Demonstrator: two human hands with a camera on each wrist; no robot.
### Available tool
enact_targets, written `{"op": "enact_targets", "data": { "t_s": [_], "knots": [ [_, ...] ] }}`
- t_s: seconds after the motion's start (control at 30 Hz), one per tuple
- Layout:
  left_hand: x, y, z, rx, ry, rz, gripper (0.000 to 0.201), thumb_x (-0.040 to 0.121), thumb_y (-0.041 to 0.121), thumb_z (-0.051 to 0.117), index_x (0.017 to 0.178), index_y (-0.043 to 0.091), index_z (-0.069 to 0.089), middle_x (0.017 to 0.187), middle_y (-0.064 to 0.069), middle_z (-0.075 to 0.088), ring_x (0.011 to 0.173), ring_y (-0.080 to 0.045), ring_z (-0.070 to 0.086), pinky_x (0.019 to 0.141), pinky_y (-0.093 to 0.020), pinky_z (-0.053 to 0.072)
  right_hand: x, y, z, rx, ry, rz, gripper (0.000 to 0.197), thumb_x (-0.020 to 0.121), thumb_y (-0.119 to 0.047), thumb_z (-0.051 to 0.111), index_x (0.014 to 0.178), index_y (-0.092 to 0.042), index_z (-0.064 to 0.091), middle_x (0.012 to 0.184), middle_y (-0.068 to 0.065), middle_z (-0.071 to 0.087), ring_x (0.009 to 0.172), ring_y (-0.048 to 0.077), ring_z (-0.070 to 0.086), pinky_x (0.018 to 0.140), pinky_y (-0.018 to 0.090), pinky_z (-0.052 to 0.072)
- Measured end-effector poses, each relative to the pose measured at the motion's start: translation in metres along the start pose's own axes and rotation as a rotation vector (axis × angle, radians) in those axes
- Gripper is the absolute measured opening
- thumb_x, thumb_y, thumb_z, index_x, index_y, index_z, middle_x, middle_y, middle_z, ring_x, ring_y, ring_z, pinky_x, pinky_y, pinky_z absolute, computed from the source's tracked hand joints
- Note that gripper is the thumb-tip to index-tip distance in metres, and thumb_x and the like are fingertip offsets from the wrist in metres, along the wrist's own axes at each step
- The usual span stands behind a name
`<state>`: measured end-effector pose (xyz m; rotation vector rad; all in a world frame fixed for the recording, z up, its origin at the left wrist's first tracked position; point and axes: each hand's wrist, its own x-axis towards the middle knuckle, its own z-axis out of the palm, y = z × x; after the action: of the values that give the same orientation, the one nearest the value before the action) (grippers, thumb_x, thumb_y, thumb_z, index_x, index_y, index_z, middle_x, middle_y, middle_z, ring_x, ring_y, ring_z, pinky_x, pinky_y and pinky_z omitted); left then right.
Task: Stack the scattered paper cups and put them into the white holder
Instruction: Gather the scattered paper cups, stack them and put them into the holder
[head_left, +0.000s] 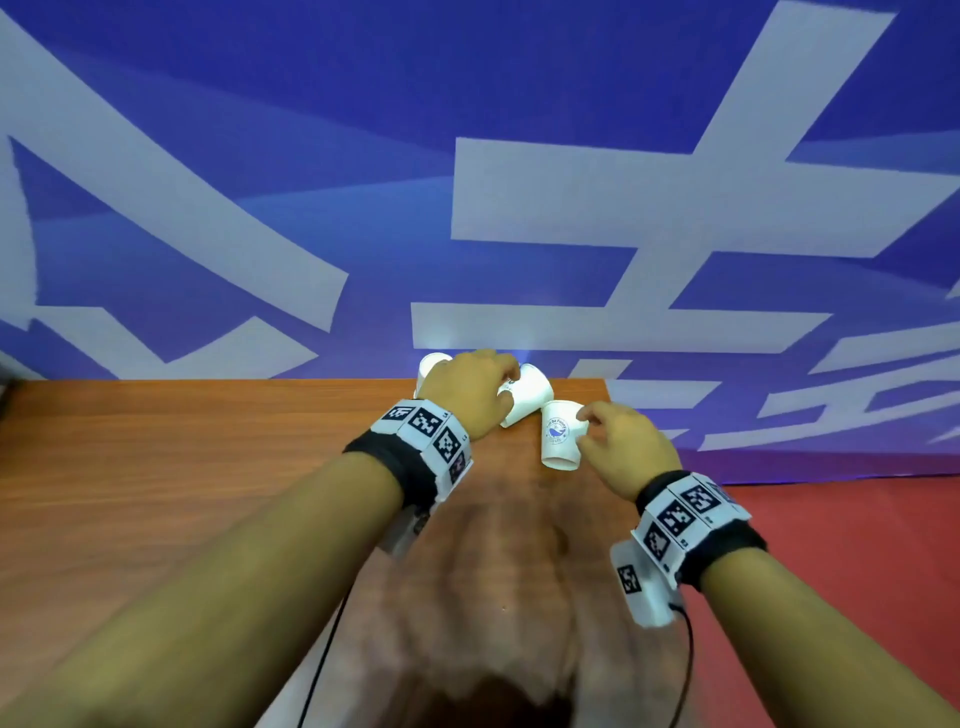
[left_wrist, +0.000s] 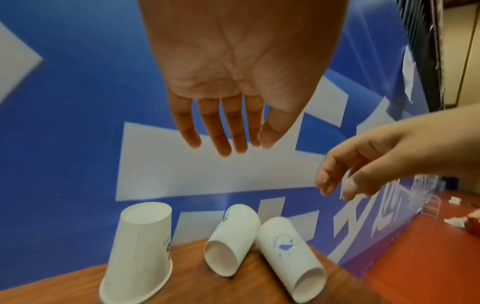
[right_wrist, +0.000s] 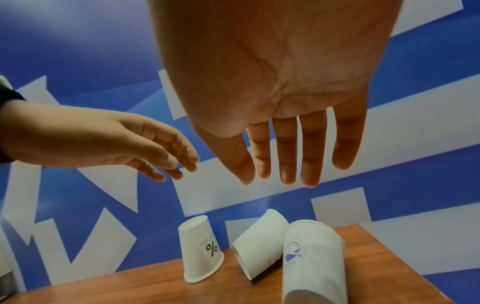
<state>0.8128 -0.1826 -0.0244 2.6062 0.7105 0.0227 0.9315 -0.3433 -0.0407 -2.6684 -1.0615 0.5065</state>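
Note:
Three white paper cups sit at the far right corner of the wooden table (head_left: 208, 467). One cup stands upside down (left_wrist: 137, 253) (right_wrist: 201, 248) on the left. A second cup lies on its side (left_wrist: 231, 240) (right_wrist: 259, 240) (head_left: 530, 397) in the middle. A third cup with a blue logo (left_wrist: 288, 257) (right_wrist: 311, 263) (head_left: 561, 434) lies on its side at the right. My left hand (head_left: 506, 384) (left_wrist: 233, 144) hovers over the middle cup with straight fingers, holding nothing. My right hand (head_left: 587, 423) (right_wrist: 280, 179) hovers empty by the logo cup.
A blue banner (head_left: 363, 182) with big white characters rises right behind the cups. The table ends just right of them, with a red surface (head_left: 857, 545) beyond. A white wire frame (left_wrist: 431, 205) stands far off on that red surface.

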Motion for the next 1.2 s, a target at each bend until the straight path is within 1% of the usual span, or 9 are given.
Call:
{"op": "enact_targets", "data": {
  "t_s": [0.2,0.4,0.5,0.7,0.8,0.9,0.97,1.1,1.2],
  "knots": [
    [0.049,0.001,0.037,0.09,-0.136,-0.01,0.046,0.09,0.02,0.05,0.135,0.022,0.043,0.143,0.002,0.039,0.128,-0.023,0.037,0.101,-0.039,0.039,0.042,0.032,0.014,0.044,-0.095,0.011,0.045,0.086,-0.024,0.056,0.13,-0.021,0.046,0.132,0.004,0.047,0.116,0.024,0.051,0.096,0.04,0.044],
    [0.101,0.006,0.063,0.148,-0.211,0.035,0.052,0.092,0.015,0.045,0.142,0.022,0.034,0.154,0.0,0.022,0.14,-0.023,0.021,0.11,-0.044,0.029,0.074,0.046,0.038,0.071,-0.115,-0.047,0.058,0.082,-0.024,0.06,0.136,-0.024,0.038,0.136,0.0,0.039,0.123,0.023,0.042,0.093,0.037,0.044],
    [0.114,0.003,0.082,0.172,-0.217,0.07,0.056,0.091,0.016,0.046,0.144,0.027,0.029,0.154,-0.001,0.02,0.139,-0.024,0.021,0.107,-0.043,0.033,0.085,0.053,0.05,0.083,-0.097,-0.047,0.067,0.081,-0.023,0.063,0.14,-0.025,0.033,0.143,-0.001,0.032,0.129,0.022,0.036,0.093,0.035,0.043],
    [0.121,-0.002,0.107,0.238,-0.226,0.035,0.046,0.089,0.019,0.05,0.134,0.024,0.04,0.149,-0.003,0.02,0.13,-0.026,0.03,0.092,-0.039,0.042,0.096,0.061,0.066,0.08,-0.178,-0.032,0.069,0.083,-0.031,0.061,0.144,-0.021,0.028,0.152,0.001,0.02,0.139,0.019,0.023,0.112,0.037,0.026],
    [0.122,-0.004,0.105,0.255,-0.232,0.021,0.043,0.09,0.019,0.05,0.131,0.022,0.041,0.143,-0.004,0.026,0.124,-0.027,0.033,0.087,-0.037,0.043,0.097,0.059,0.066,0.111,-0.153,-0.03,0.061,0.08,-0.031,0.064,0.134,-0.019,0.039,0.142,0.001,0.034,0.132,0.019,0.033,0.106,0.036,0.032],
    [0.117,-0.004,0.098,0.275,-0.237,0.017,0.039,0.091,0.023,0.05,0.129,0.02,0.043,0.132,-0.005,0.036,0.117,-0.028,0.037,0.083,-0.035,0.041,0.093,0.055,0.063,0.135,-0.121,-0.02,0.042,0.074,-0.029,0.068,0.11,-0.022,0.046,0.112,-0.002,0.05,0.108,0.022,0.047,0.084,0.034,0.041],
    [0.11,-0.003,0.09,0.271,-0.212,0.02,0.036,0.092,0.028,0.051,0.126,0.019,0.046,0.127,-0.005,0.04,0.115,-0.028,0.038,0.082,-0.035,0.04,0.089,0.052,0.06,0.125,-0.131,0.002,0.034,0.072,-0.028,0.069,0.094,-0.024,0.043,0.097,-0.005,0.051,0.096,0.023,0.05,0.07,0.031,0.038],
    [0.084,-0.005,0.071,0.139,-0.14,-0.032,0.031,0.091,0.029,0.053,0.119,0.016,0.054,0.123,-0.006,0.045,0.116,-0.027,0.04,0.093,-0.037,0.042,0.076,0.045,0.048,0.024,-0.163,0.02,0.024,0.078,-0.031,0.065,0.082,-0.024,0.043,0.09,-0.002,0.05,0.085,0.022,0.049,0.065,0.027,0.034],
    [0.051,-0.008,0.059,0.005,-0.076,-0.068,0.026,0.088,0.024,0.055,0.113,0.017,0.058,0.118,-0.006,0.048,0.114,-0.026,0.039,0.096,-0.034,0.037,0.061,0.036,0.038,-0.019,-0.162,-0.025,0.013,0.083,-0.029,0.059,0.088,-0.017,0.056,0.095,0.003,0.053,0.093,0.025,0.051,0.068,0.027,0.036]
  ]
}}
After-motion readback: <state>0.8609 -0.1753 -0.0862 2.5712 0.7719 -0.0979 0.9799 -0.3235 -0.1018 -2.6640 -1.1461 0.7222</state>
